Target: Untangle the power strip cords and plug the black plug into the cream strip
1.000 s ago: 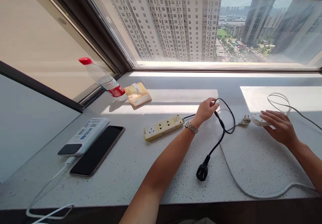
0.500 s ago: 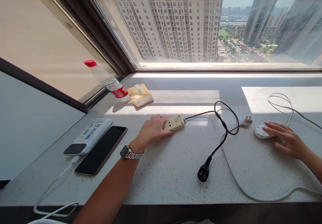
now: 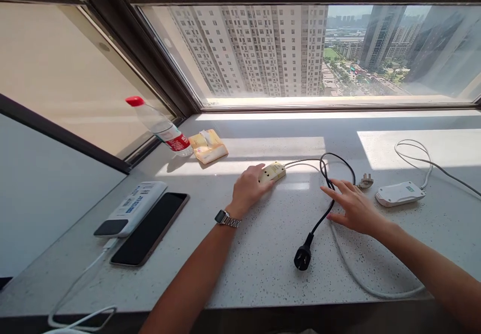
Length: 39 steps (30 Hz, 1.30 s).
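My left hand [image 3: 250,189], with a watch at its wrist, grips the near end of a small cream-coloured power strip [image 3: 278,170] lying on the counter. A dark cord [image 3: 338,155] runs from the strip's far end, loops over itself and ends in a black plug [image 3: 302,257]. Over the right side of that loop is my right hand [image 3: 355,208], fingers spread and holding nothing; whether its fingertips touch the cord I cannot tell. Beyond this hand lies a grey plug [image 3: 366,181]. A white power strip [image 3: 400,194] rests to its right, a pale cable at its end.
On the left, a white power bank [image 3: 139,201] with a charging cable sits beside a black-screened phone [image 3: 152,229]. A red-capped bottle [image 3: 161,126] and a yellow tissue packet [image 3: 208,146] stand near the window frame. The counter's front edge [image 3: 263,306] runs below my arms.
My right hand has left the white power strip and moved left to the dark cord. My left hand has shifted right and slightly away, pushing the cream power strip along with it.
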Each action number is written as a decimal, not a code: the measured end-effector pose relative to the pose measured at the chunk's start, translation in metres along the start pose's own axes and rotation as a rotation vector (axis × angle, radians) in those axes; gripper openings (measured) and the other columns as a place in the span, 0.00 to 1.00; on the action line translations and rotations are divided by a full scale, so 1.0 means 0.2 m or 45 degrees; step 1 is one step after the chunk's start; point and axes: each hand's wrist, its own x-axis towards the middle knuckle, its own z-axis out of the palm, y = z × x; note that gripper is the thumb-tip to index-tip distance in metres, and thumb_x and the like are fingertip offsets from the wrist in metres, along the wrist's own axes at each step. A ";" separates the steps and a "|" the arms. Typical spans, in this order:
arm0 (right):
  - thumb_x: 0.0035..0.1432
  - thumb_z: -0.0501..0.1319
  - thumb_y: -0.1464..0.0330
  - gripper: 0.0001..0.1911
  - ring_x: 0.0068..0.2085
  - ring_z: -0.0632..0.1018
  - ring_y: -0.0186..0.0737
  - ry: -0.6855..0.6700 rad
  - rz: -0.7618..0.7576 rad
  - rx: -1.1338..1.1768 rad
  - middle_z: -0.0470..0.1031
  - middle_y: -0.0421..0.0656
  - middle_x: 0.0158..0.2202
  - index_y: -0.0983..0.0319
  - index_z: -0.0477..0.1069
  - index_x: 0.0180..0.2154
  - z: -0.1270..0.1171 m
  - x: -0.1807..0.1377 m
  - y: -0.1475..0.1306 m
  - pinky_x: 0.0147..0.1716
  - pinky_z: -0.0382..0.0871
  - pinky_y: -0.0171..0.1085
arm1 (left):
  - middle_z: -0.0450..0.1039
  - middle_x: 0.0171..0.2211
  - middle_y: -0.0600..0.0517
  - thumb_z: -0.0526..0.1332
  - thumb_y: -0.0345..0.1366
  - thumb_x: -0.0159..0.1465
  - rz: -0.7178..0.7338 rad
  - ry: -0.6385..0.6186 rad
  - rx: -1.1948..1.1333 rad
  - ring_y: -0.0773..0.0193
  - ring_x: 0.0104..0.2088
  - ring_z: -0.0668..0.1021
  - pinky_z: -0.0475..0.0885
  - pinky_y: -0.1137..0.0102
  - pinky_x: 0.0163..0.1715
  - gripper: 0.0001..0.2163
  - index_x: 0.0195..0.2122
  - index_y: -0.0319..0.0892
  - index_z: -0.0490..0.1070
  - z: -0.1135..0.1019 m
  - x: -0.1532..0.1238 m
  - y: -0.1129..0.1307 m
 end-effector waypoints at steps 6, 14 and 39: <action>0.65 0.56 0.65 0.14 0.47 0.77 0.49 -0.004 0.024 -0.026 0.74 0.52 0.51 0.59 0.76 0.48 0.04 0.15 0.02 0.41 0.75 0.45 | 0.71 0.55 0.42 0.63 0.44 0.58 0.048 -0.075 0.041 0.48 0.52 0.74 0.72 0.58 0.47 0.30 0.61 0.40 0.63 -0.01 -0.02 -0.04; 0.60 0.56 0.71 0.29 0.62 0.67 0.53 -0.116 0.103 0.052 0.64 0.50 0.64 0.58 0.63 0.63 0.09 0.30 -0.03 0.57 0.66 0.52 | 0.68 0.59 0.42 0.58 0.52 0.63 0.447 0.159 0.014 0.45 0.59 0.68 0.59 0.50 0.60 0.27 0.60 0.44 0.65 0.05 -0.08 0.07; 0.53 0.66 0.53 0.40 0.67 0.58 0.60 -0.304 -0.012 0.104 0.53 0.44 0.69 0.47 0.57 0.65 -0.05 -0.67 -0.02 0.60 0.62 0.58 | 0.64 0.62 0.46 0.63 0.63 0.54 1.247 -0.570 -0.501 0.47 0.59 0.68 0.53 0.55 0.64 0.29 0.51 0.51 0.75 0.07 -0.29 0.30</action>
